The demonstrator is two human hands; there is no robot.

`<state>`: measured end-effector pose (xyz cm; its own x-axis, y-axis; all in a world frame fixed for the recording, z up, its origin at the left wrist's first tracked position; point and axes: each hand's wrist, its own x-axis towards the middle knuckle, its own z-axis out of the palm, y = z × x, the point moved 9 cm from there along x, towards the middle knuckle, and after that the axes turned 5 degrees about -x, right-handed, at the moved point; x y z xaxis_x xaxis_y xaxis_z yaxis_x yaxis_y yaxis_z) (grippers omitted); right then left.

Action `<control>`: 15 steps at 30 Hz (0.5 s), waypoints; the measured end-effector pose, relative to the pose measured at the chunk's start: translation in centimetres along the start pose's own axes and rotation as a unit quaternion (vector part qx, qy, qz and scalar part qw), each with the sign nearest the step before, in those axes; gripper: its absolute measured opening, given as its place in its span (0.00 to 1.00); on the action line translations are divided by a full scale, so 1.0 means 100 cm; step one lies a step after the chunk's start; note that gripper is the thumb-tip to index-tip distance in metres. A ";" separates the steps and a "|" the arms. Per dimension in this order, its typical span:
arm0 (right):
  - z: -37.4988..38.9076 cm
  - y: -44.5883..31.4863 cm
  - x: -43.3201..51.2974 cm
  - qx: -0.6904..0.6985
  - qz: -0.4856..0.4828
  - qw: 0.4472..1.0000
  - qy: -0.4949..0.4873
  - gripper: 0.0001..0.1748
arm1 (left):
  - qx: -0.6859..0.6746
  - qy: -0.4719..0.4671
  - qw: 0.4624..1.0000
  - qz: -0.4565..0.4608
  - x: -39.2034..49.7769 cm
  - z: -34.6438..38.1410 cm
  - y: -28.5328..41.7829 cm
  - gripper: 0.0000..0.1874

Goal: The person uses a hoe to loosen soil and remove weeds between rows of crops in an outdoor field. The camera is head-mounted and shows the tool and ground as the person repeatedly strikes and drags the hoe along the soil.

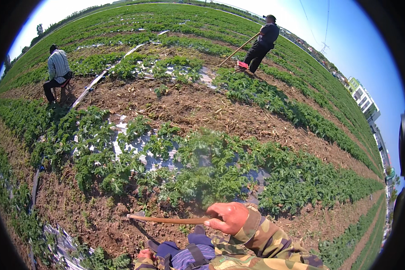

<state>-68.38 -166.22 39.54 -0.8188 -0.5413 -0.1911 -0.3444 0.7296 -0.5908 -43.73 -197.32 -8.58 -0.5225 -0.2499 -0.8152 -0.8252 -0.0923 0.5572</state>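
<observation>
My right hand (228, 217), in a camouflage sleeve, is closed around a long wooden handle (175, 220) that reaches left over the bare soil. At the handle's far end a small metal blade (140, 213) partly shows. Low in the view, beside my knee, is my left hand (146, 254); only its knuckles show, and whether it grips anything is hidden. Just beyond the handle grows a row of leafy green plants (202, 168) through silvery plastic mulch film (162, 160).
A person (59, 67) sits on a low stool at the upper left. Another person (265, 40) stands upper right with a long-handled tool (239, 49). An irrigation hose (91, 86) runs across the field. More mulch film (65, 246) lies at the lower left.
</observation>
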 end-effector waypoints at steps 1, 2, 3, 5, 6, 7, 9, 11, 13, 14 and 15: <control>0.000 0.000 0.000 0.000 0.000 1.000 -0.002 0.21 | 0.063 -0.013 0.998 0.014 -0.001 0.002 0.002 0.15; 0.001 0.001 0.000 0.000 0.001 1.000 -0.003 0.21 | 0.040 -0.018 0.999 0.019 -0.001 0.001 0.002 0.15; 0.001 0.001 0.000 -0.006 0.002 1.000 -0.002 0.21 | -0.027 0.006 1.000 -0.003 0.000 -0.003 -0.003 0.15; 0.000 0.000 0.001 -0.014 0.002 1.000 0.001 0.21 | -0.125 0.032 0.991 -0.031 0.001 -0.006 -0.013 0.15; 0.001 0.000 0.001 -0.019 0.004 1.000 -0.001 0.21 | -0.155 0.033 0.987 -0.036 0.001 -0.004 -0.016 0.15; 0.001 0.000 0.001 -0.018 0.005 1.000 0.000 0.21 | -0.185 0.035 0.981 -0.041 0.001 -0.003 -0.018 0.15; 0.001 -0.001 0.001 -0.016 0.004 1.000 0.000 0.21 | -0.127 0.062 0.990 -0.008 0.000 -0.007 -0.014 0.16; 0.001 0.000 0.001 -0.011 0.007 1.000 -0.002 0.21 | -0.137 0.082 0.987 -0.012 -0.002 -0.009 -0.015 0.17; 0.001 -0.001 0.001 -0.016 0.005 1.000 -0.001 0.20 | -0.218 0.093 0.970 -0.049 -0.003 -0.009 -0.025 0.17; 0.001 -0.001 0.001 -0.014 0.007 1.000 -0.003 0.20 | -0.162 0.088 0.982 -0.033 -0.001 -0.009 -0.022 0.17; 0.001 -0.001 0.001 -0.016 0.007 1.000 -0.002 0.20 | -0.106 0.078 0.991 -0.012 0.000 -0.009 -0.020 0.17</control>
<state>-68.41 -166.37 39.53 -0.8216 -0.5327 -0.2030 -0.3474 0.7502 -0.5625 -41.92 -197.98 -9.55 -0.4500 -0.3891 -0.8038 -0.7646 -0.2971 0.5719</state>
